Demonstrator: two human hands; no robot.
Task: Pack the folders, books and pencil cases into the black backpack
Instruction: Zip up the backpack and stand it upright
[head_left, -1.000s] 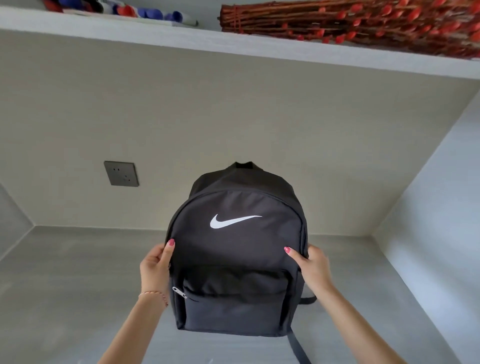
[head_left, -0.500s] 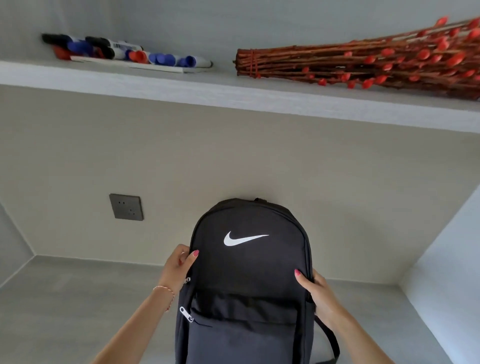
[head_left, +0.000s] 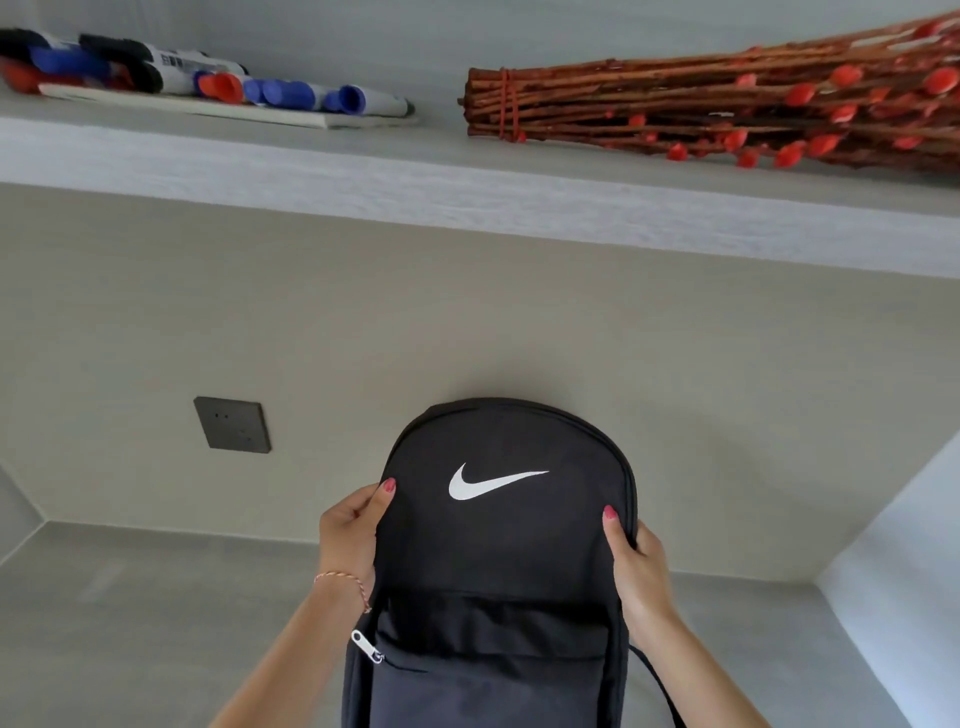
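The black backpack (head_left: 498, 561) with a white swoosh logo stands upright on the grey desk (head_left: 130, 623), its front facing me and its top near the back wall. Its main zip looks closed, and a silver zip pull hangs at the front pocket's left corner. My left hand (head_left: 350, 535) grips the bag's upper left side, thumb on the front panel. My right hand (head_left: 641, 566) grips the upper right side the same way. No folders, books or pencil cases are in view.
A shelf (head_left: 467, 176) runs above the desk, carrying several marker pens (head_left: 208, 78) on a flat white board at the left and a bundle of red-budded twigs (head_left: 727, 109) at the right. A dark wall socket (head_left: 232, 425) sits left of the bag. A wall closes the right side.
My view has tilted upward, so more of the shelf shows and the bag sits lower in frame. Both hands slid up the bag's sides toward its top.
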